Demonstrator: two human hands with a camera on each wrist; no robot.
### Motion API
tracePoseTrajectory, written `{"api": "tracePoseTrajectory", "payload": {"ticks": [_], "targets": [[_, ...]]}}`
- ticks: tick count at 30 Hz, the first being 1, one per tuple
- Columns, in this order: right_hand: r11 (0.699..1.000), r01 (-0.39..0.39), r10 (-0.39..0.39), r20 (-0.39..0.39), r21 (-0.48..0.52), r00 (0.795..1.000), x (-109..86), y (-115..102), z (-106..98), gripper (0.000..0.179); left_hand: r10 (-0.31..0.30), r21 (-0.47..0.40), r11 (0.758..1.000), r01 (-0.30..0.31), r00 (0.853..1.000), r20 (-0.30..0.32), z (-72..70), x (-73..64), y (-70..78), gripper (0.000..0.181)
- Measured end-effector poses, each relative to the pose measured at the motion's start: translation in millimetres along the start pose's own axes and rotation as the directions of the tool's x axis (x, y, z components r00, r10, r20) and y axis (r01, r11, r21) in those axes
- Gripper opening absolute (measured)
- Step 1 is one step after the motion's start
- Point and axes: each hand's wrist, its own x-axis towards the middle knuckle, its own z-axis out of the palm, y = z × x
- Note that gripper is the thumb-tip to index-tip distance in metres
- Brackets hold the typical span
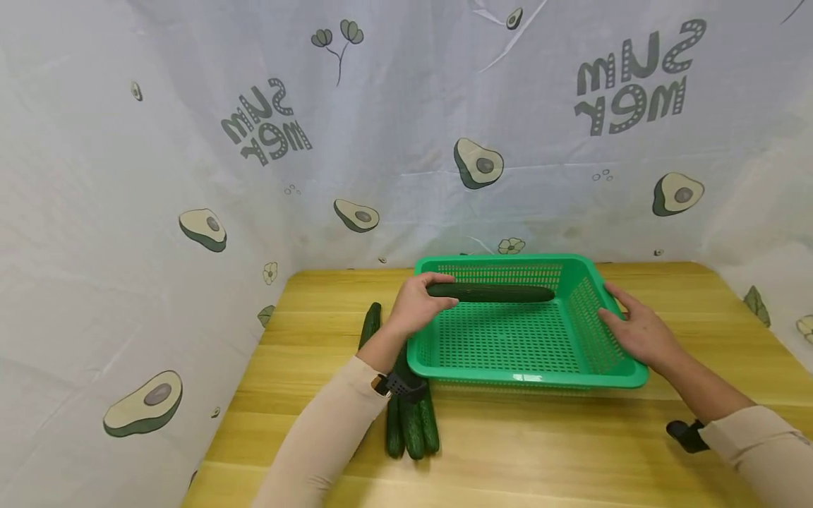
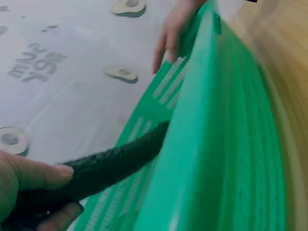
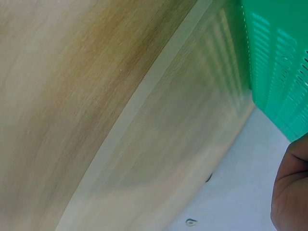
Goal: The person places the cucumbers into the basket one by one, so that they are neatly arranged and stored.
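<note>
My left hand (image 1: pixel 413 305) pinches a long dark green cucumber (image 1: pixel 502 293) by its left end, thumb on one side and fingers on the other. The cucumber lies level across the far part of a green plastic basket (image 1: pixel 502 379), its other end close to the right wall. In the left wrist view the cucumber (image 2: pixel 120 161) slants over the basket's rim and its tip is hidden behind it. With my right hand (image 1: pixel 644 335) I hold the basket's right rim. Several more cucumbers (image 1: pixel 413 427) lie on the table left of the basket, partly hidden beneath my left forearm.
The wooden table (image 1: pixel 533 451) runs under and around the basket. A pale cloth (image 1: pixel 406 127) printed with avocados hangs behind it and along both sides. A black band (image 1: pixel 406 386) sits on my left wrist, a black device (image 1: pixel 686 436) on the right.
</note>
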Motion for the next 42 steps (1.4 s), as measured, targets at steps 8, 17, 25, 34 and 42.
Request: {"api": "tracePoseTrajectory", "payload": {"ticks": [8,17,25,34,42], "targets": [[1.0,-0.001,0.001,0.007,0.006,1.0,-0.9,2,-1,0.068,-0.004,0.117,0.993,-0.001,0.999,0.043,29.5,18.3,5.9,0.051],[0.999,0.008,-0.008,0.01,-0.05,1.0,-2.9,-2,-2,0.068,-0.042,0.239,0.97,0.048,0.999,-0.033,4.0,30.2,6.6,0.055],[0.998,-0.001,0.002,0.006,-0.063,1.0,-10.6,-5,0,0.068,-0.036,0.255,0.966,0.054,0.997,-0.074,-15.3,37.6,2.2,0.059],[0.998,-0.008,0.008,-0.013,-0.056,1.0,-19.1,-9,3,0.068,-0.022,0.159,0.987,0.036,0.996,-0.086,-25.0,41.0,-0.5,0.068],[0.997,-0.022,0.019,-0.037,-0.08,0.999,-25.3,-12,6,0.069,0.087,0.042,0.995,-0.086,0.996,-0.006,-35.8,32.4,-1.2,0.06]]}}
